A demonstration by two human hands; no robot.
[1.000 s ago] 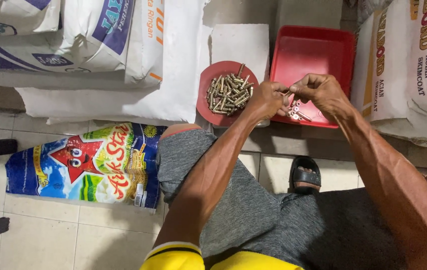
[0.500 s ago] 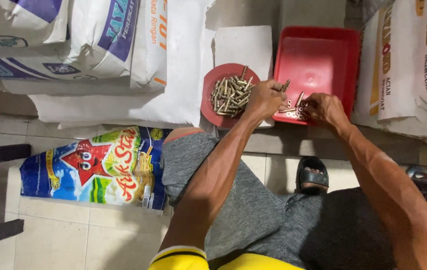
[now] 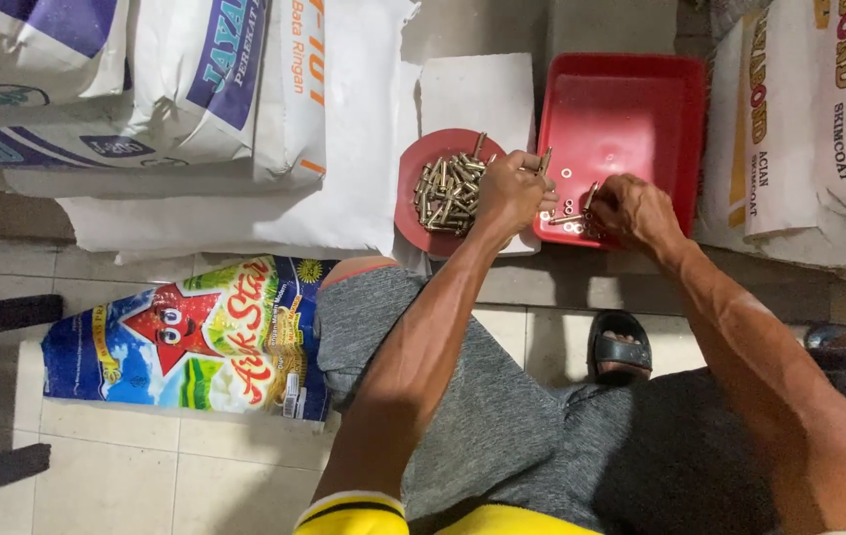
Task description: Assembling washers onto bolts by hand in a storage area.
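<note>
— Both hands have dropped since a second ago: then they met above the tray's near edge, now they are apart, each low over the work.

— Where exactly?

— Left hand sits over the right edge of the round red dish, curled shut around a brass-coloured bolt whose tip sticks up past the knuckles. Right hand is down in the near left corner of the red tray, fingers bunched on the small parts there; whether it grips one I cannot tell.

— And the stock?

— Bolts lie heaped in the dish. Washers and a few loose pieces lie scattered on the tray floor by the right hand. Dish and tray stand side by side on pale blocks, touching or nearly so.

— So which step is this?

— It looks like a pick-up: one bolt taken in the left hand, the right fishing for a ring to go with it.

— What does the next move call for?

— A fine pinch on a single flat washer, I'd judge, then bringing both hands together so hole meets bolt tip squarely.

— Anything around them?

— White sacks left and right, a bright bag on the tiled floor, a sandal below the tray.
</note>
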